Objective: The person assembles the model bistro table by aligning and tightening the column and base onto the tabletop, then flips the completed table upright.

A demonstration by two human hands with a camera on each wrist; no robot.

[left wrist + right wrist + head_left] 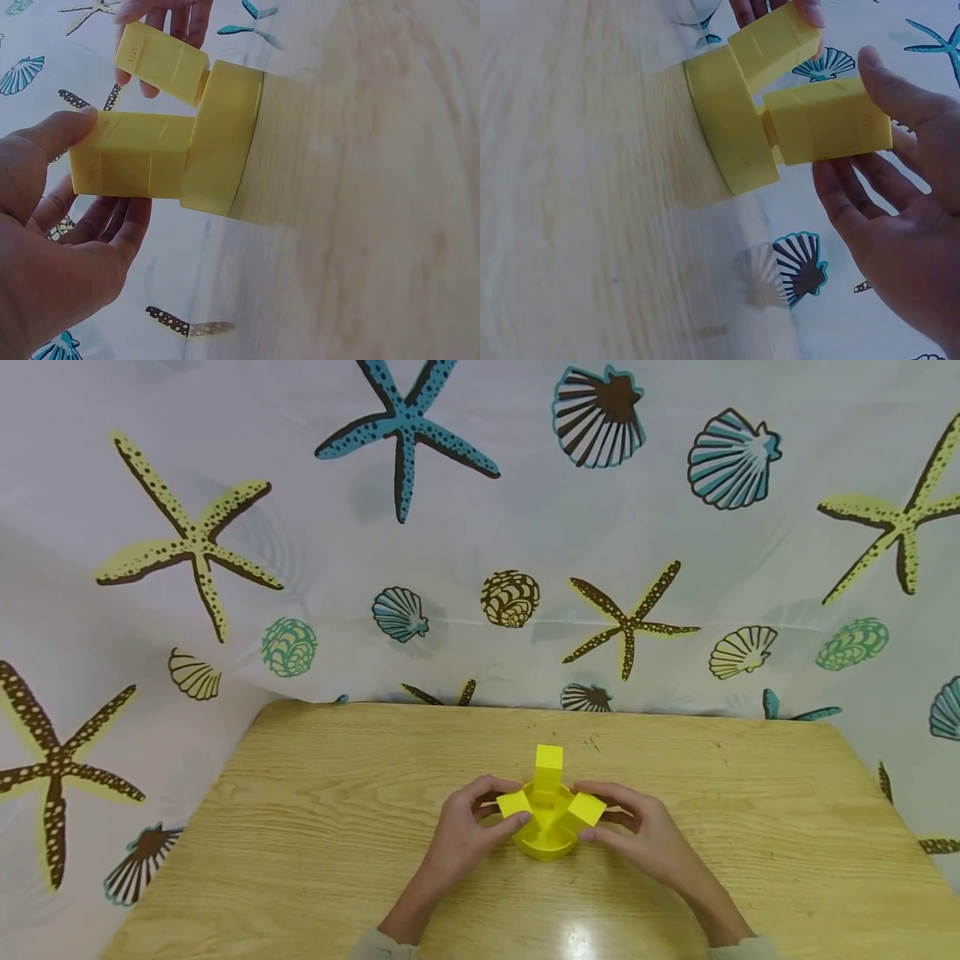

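Observation:
A round, shallow yellow base [545,852] rests on the wooden table. Out of it stand three square-ended yellow blocks, leaning slightly outward. My left hand [461,833] holds the left block [513,802], thumb on its near side and fingers on its far side. My right hand [651,837] grips the right block [587,808] in a mirrored way. At the back, the third block [549,768] stands untouched between the two hands. Raised lettering shows on the side of the right block [161,64] in the left wrist view.
The light wooden tabletop [337,810] extends around the yellow piece. A white cloth [480,535] printed with starfish and shells hangs behind the table and along both sides.

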